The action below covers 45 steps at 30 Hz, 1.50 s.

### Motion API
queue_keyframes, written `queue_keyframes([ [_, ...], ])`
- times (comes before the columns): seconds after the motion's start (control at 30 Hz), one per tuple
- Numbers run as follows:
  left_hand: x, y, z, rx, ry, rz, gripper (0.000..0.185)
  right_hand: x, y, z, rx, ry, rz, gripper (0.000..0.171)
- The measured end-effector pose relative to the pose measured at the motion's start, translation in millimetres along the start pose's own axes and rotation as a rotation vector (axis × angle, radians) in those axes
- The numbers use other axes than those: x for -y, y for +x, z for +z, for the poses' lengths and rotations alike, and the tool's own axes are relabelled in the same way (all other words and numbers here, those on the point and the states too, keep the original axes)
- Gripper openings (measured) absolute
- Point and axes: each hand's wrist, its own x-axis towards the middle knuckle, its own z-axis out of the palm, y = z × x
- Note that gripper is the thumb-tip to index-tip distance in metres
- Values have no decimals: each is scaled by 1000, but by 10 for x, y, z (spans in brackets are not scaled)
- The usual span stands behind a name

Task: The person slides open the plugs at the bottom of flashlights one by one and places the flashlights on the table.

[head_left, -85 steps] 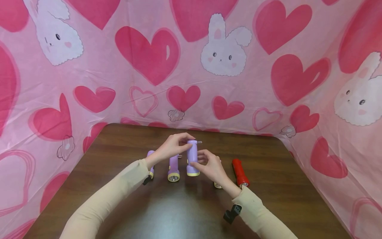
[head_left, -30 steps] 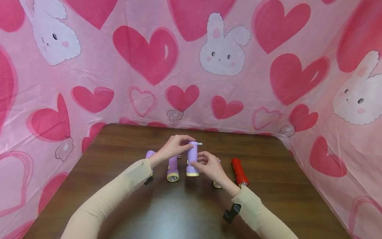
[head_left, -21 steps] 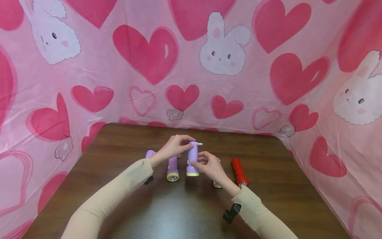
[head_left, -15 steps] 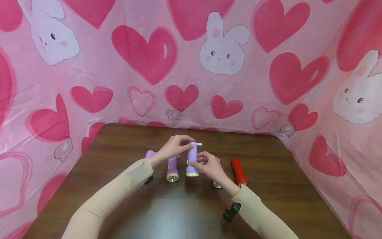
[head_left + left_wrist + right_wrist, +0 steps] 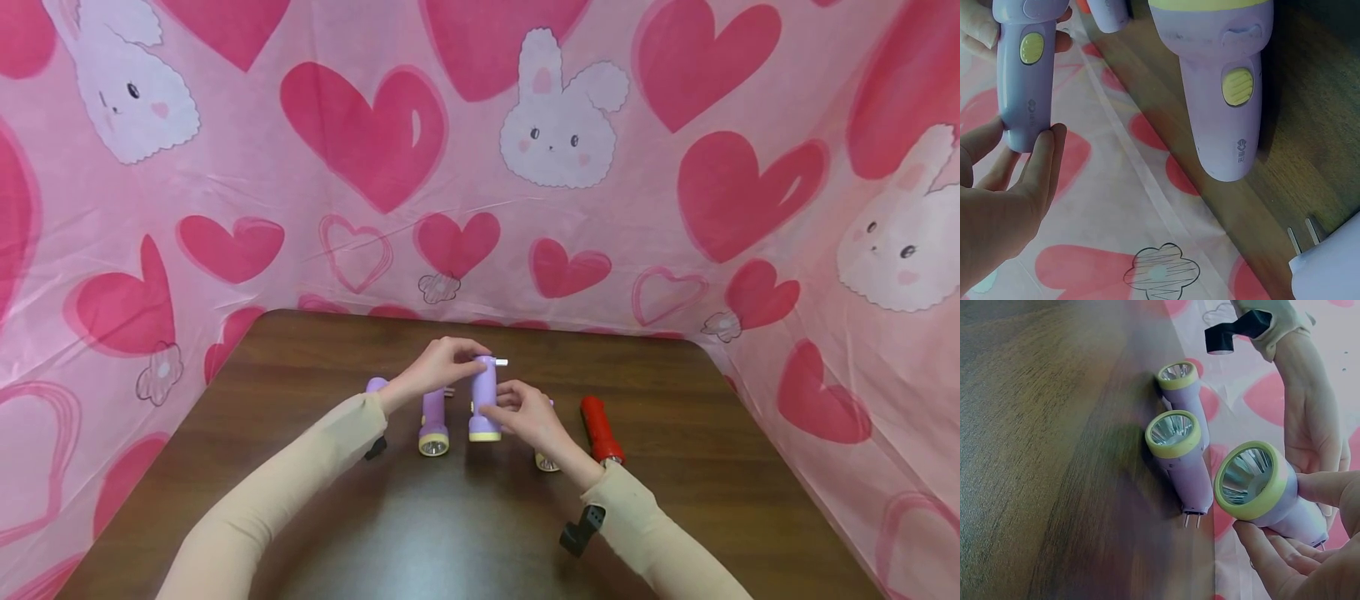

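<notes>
Nothing has moved: your hands still hold the same purple torch (image 5: 484,400) above the table (image 5: 300,392).

Head view: left hand (image 5: 438,367) pinches its tail, right hand (image 5: 525,417) grips its body. Left wrist: yellow switch, small unreadable logo. Right wrist: yellow-rimmed lens.

A dark brown wooden table (image 5: 450,533) stood inside a pink plastic backdrop printed with red hearts and white bunnies (image 5: 375,208), which rose behind it and along both sides. On the table, a purple plastic flashlight with a yellow rim (image 5: 434,423) lay near the middle, lens toward the front edge. A second purple flashlight (image 5: 377,386) lay left of it. A red plastic flashlight (image 5: 599,428) lay well to the right.
</notes>
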Motion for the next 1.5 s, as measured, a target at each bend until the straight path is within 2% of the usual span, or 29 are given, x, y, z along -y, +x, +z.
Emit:
queue_keyframes([
  [0.17, -1, 5, 2, 10, 2, -15, 27, -2, 4, -2, 12, -2, 12, 45],
  [0.8, 53, 84, 14, 53, 72, 0, 27, -28, 47, -17, 55, 39, 74, 46],
  [1.23, 106, 105, 41, 108, 62, 4, 28, -55, 54, -31, 103, 17, 128, 48],
  [1.5, 120, 97, 46, 119, 42, -39, 28, -79, 81, -20, 133, 26, 133, 51],
])
